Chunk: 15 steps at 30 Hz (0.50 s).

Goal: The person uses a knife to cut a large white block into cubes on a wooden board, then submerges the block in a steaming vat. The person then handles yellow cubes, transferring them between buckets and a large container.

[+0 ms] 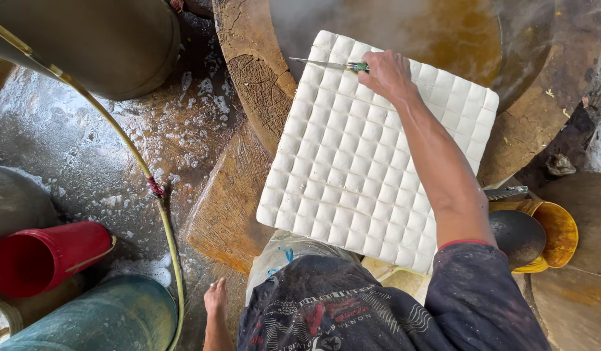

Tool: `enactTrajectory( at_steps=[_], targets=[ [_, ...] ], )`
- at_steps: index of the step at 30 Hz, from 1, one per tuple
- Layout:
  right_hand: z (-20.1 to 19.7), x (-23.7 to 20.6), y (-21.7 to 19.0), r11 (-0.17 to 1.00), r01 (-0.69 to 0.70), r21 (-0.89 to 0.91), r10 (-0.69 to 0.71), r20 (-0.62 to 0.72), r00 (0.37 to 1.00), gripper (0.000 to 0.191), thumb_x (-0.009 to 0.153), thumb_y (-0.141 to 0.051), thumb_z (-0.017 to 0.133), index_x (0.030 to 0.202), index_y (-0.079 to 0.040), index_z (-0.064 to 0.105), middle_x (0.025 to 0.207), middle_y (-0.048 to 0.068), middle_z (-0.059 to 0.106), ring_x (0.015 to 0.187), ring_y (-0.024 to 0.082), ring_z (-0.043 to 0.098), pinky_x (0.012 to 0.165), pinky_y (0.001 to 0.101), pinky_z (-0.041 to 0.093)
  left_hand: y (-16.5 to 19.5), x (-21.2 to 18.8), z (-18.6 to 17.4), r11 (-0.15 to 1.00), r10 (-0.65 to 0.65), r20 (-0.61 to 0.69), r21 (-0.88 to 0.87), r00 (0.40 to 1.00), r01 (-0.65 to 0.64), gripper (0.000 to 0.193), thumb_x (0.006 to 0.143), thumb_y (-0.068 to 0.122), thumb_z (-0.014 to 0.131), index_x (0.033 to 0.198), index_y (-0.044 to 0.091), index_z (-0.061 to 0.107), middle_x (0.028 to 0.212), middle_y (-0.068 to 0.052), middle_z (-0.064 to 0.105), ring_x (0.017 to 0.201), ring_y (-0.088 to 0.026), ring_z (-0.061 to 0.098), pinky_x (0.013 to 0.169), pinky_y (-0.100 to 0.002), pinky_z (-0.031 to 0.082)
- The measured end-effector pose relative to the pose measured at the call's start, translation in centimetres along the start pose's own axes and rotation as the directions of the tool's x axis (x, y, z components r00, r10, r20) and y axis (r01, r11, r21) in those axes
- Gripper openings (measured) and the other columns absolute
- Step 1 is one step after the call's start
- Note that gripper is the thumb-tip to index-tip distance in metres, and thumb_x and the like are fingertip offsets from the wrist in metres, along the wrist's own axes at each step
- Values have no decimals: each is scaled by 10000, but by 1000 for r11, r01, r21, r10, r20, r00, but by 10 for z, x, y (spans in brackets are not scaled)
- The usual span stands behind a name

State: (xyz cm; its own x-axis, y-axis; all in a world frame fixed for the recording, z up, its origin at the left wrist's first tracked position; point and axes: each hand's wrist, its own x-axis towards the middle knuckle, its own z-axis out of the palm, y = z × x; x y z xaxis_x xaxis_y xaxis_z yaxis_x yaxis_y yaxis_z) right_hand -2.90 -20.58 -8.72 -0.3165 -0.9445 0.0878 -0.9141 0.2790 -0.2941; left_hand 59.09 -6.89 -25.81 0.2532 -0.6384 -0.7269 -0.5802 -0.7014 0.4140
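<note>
Tofu: white square slab scored in grid of small squares (372,149) lies on round worn wooden block (255,78), frame centre. Right hand (386,73) clamped on green-handled thin-bladed knife (330,64) at slab's 12 o'clock edge, blade pointing to 9 o'clock. Judgement: keep blade along scored line, stroke straight. Left hand (215,298) empty, fingers loose, at 7 o'clock, well apart from slab. Yellow hose (159,195) and red plastic bucket (44,257) lie at 9 o'clock; neither obstructs.

A dark navy short-sleeved shirt, stained and faded, with white and red printed graphics on the front; a thin red hem edges the right sleeve. Both forearms are bare.
</note>
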Motion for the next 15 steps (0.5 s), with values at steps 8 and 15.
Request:
enactTrajectory(
  at_steps=[8, 15],
  targets=[
    [-32, -67, 74, 991, -129, -43, 132, 75, 988, 185, 851, -246, 698, 902, -75, 748, 725, 203, 663, 715, 428, 636, 667, 540, 489, -10, -34, 47, 972, -127, 55, -190, 990, 136, 400, 949, 359, 710, 1163, 21, 728, 844, -33, 664, 696, -123, 586, 573, -309, 449],
    [-75, -156, 166, 976, -193, -102, 197, 32, 980, 197, 859, -272, 726, 966, -115, 774, 771, 184, 687, 744, 423, 654, 687, 538, 511, 24, -65, 100, 968, 1, 149, -248, 989, 37, 393, 969, 369, 718, 1219, 67, 738, 944, -24, 686, 791, -157, 582, 580, -310, 413]
  ],
)
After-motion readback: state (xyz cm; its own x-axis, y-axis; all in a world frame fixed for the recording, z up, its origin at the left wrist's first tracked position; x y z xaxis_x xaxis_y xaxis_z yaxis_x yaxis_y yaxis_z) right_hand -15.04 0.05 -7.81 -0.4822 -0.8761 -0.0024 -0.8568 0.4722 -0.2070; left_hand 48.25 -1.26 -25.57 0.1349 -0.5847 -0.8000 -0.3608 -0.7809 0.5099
